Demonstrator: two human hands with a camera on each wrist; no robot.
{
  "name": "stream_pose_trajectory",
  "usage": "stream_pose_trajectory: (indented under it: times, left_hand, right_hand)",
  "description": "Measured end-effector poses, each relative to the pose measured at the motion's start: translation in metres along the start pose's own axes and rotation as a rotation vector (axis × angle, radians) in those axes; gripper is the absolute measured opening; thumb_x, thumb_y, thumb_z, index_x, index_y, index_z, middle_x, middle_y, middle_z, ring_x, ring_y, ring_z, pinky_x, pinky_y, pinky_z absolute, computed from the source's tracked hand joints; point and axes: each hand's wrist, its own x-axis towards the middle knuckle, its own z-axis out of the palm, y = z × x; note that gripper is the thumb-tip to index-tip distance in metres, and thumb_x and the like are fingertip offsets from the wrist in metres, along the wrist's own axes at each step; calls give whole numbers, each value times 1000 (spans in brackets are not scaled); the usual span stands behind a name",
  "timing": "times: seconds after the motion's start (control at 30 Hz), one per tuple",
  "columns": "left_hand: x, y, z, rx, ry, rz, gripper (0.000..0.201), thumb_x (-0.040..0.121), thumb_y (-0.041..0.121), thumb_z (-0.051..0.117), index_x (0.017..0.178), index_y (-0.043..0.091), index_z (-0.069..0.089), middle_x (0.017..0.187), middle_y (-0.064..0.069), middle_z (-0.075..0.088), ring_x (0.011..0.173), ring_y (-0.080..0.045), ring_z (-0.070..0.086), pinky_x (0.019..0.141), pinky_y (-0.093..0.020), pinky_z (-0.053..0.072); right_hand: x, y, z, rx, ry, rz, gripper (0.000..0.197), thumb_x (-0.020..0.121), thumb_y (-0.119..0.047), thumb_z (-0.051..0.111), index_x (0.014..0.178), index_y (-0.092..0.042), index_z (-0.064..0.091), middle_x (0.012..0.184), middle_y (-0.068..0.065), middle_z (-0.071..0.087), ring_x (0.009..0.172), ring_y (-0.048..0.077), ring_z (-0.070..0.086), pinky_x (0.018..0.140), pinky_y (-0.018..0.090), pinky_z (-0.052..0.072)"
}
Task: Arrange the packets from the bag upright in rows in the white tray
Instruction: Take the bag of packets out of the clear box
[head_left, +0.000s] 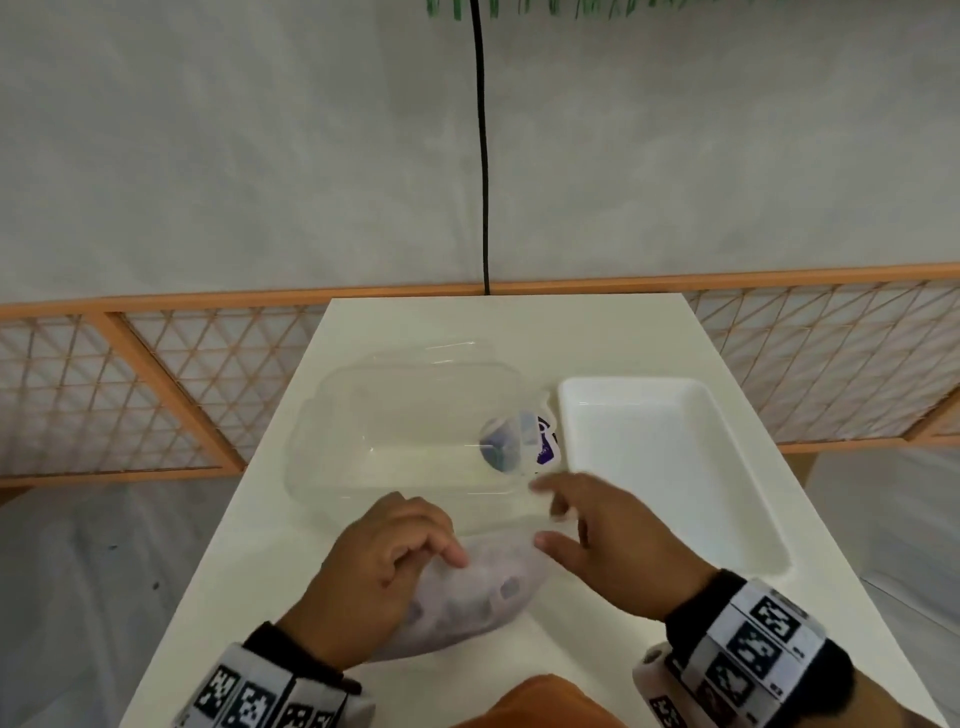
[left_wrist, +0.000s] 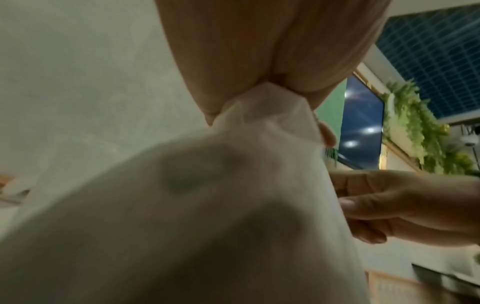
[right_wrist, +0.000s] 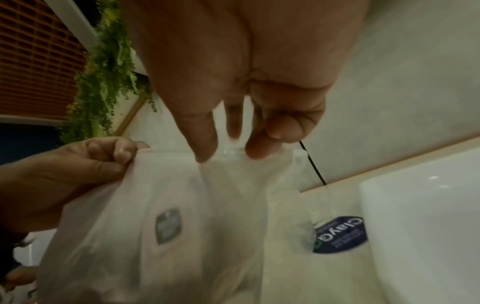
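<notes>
the white tray (head_left: 670, 467) at right centre of the head view holds nothing. left of it, the clear tub (head_left: 410, 431) holds a purple-labelled item. at lower centre, the filmy bag (head_left: 467, 597) holds dim packets (right_wrist: 167, 226); left hand (head_left: 384, 566) pinches its neck, right hand (head_left: 608, 540) hovers, fingers spread.

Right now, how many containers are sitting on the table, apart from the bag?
2. A clear plastic tub sits at the middle of the table, beyond the hands, and the white tray lies just to its right. The bag lies nearer the person.
</notes>
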Motion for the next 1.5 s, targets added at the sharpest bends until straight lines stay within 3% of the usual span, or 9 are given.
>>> stream_pose_trajectory:
  times: [0.07, 0.27, 0.57, 0.7, 0.83, 0.9, 1.03, 1.3, 1.5]
  left_hand:
    - [-3, -10, 10, 15, -21, -56, 27, 87, 18, 43, 79, 31, 66, 88, 22, 61, 86, -4, 57, 77, -19, 45]
    - [-11, -31, 28, 293, -14, -299, 15, 84, 22, 49, 85, 37, 52, 77, 22, 58, 74, -3, 53, 69, -26, 42]
    - [12, 1, 48, 476, -242, -106, 30, 77, 44, 52, 102, 33, 63, 89, 16, 65, 78, -7, 60, 68, -22, 38]
    - [24, 7, 56, 513, -302, -86, 5, 72, 36, 62, 74, 32, 65, 67, 15, 59, 62, -7, 54, 59, -20, 31]
    - [31, 3, 56, 551, -279, -139, 17, 63, 23, 75, 65, 29, 59, 61, 12, 56, 56, -10, 53, 56, -20, 29]
    - [34, 7, 57, 497, -252, -150, 4, 80, 23, 65, 79, 26, 63, 75, 9, 61, 72, -15, 58, 63, -23, 32]
    - [44, 15, 68, 378, -270, -169, 30, 95, 42, 46, 117, 27, 61, 103, 7, 63, 96, -11, 55, 84, -24, 39]
    - [37, 1, 60, 473, -189, -100, 27, 83, 40, 47, 74, 25, 67, 67, 9, 59, 60, -13, 56, 55, -24, 38]
    - [-2, -32, 22, 577, -142, -201, 26, 81, 41, 45, 71, 28, 66, 67, 11, 59, 57, -12, 58, 48, -30, 47]
  right_hand:
    - [0, 7, 7, -51, -94, 35, 9, 91, -37, 57, 97, -32, 61, 93, -14, 61, 76, -3, 52, 73, 15, 40]
    - [3, 18, 27, -118, -74, 132, 15, 98, -36, 43, 87, -25, 46, 84, -6, 56, 77, 17, 52, 70, 28, 43]
    - [6, 6, 19, 103, -63, 102, 24, 86, -15, 63, 107, -27, 59, 88, -14, 61, 70, -8, 53, 67, 5, 36]
    - [4, -1, 21, 83, -51, 31, 23, 85, -22, 67, 107, -28, 60, 86, -17, 60, 71, -13, 51, 66, 5, 33]
    - [4, 7, 24, 11, -18, 155, 16, 88, -27, 64, 104, -27, 62, 93, -14, 61, 69, -5, 48, 66, 4, 33]
    - [5, 10, 24, 46, -5, 214, 9, 88, -27, 63, 97, -26, 63, 84, -14, 61, 64, -5, 48, 61, 6, 34]
    - [8, 4, 25, 154, 30, 201, 25, 87, -23, 64, 100, -30, 45, 76, -7, 64, 59, 2, 52, 58, 11, 40]
    - [-1, 9, 20, -15, 24, 206, 21, 88, -23, 62, 104, -27, 50, 85, -12, 64, 67, 6, 51, 62, 14, 37]
    - [-11, 35, 10, -71, 89, 315, 18, 85, -17, 61, 76, -31, 54, 78, -12, 65, 75, 11, 59, 67, 20, 42]
